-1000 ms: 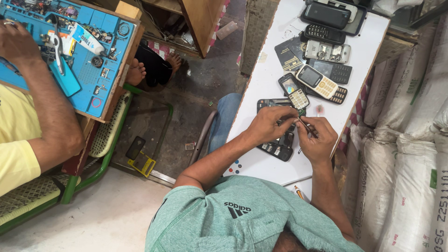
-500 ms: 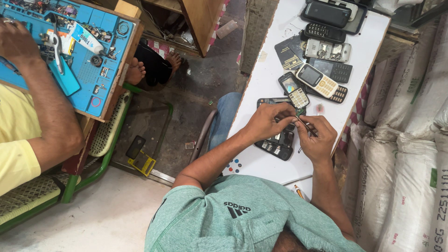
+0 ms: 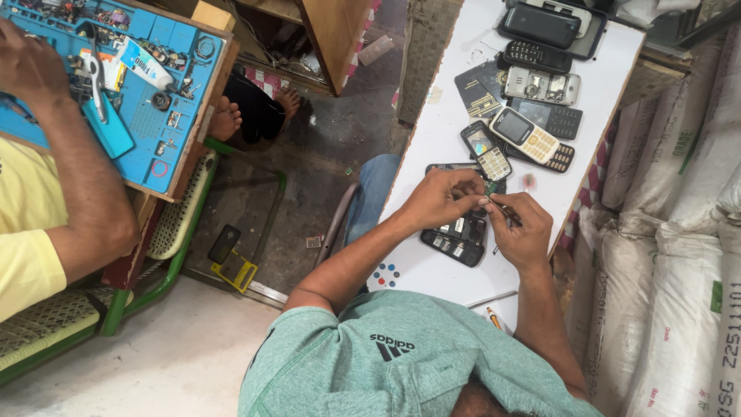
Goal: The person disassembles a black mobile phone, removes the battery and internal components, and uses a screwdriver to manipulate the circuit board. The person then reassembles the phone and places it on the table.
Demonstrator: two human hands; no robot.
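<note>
A: Seen from overhead, a person in a green shirt bends over a narrow white table, both hands close together above an opened black mobile phone. What does each hand hold?

B: The left hand is curled, fingertips pinched on a small green circuit board just over the phone. The right hand is closed around a thin dark tool, its tip right at the board. Whether the tool is tweezers or a driver is too small to tell.

A: And where does the phone lie?

B: Flat on the table, near the edge closest to the person, partly under the two hands, its back off and its insides showing.

A: What else is on the table?

B: Further up, a cluster of keypad phones: a white-and-gold handset, a grey one, a black one and a large dark phone at the far end. A pen lies by the right forearm.

A: Anyone else?

B: At left, a co-worker in a yellow shirt rests a hand on a blue work mat strewn with small parts
</note>
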